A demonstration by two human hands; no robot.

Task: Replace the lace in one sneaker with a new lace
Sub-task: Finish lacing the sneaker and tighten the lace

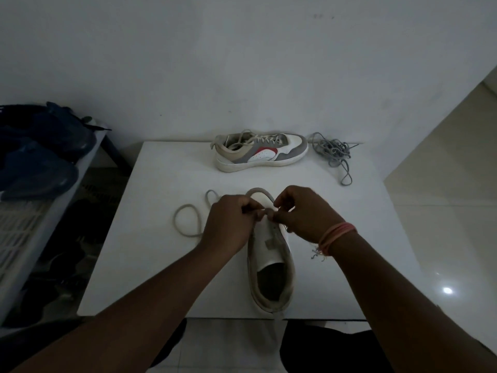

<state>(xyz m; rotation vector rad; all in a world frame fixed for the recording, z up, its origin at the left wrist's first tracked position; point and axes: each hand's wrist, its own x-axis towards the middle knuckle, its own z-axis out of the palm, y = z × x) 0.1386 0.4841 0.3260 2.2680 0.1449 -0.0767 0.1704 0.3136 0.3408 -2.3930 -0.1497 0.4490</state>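
A white and grey sneaker (271, 254) stands on the white table (161, 265), heel toward me and toe pointing away. My left hand (228, 222) and my right hand (304, 214) meet over its front eyelets, fingers curled and pinching a pale lace (188, 219). That lace trails in loops on the table to the left of the shoe. The eyelets under my fingers are hidden. A second sneaker (259, 152), laced, lies sideways at the far edge. A tangled grey lace (333, 154) lies to its right.
The table stands against a white wall. A rack with dark blue bags (40, 152) is to the left. Pale tiled floor (443, 211) runs along the right. A pink band circles my right wrist (336, 235).
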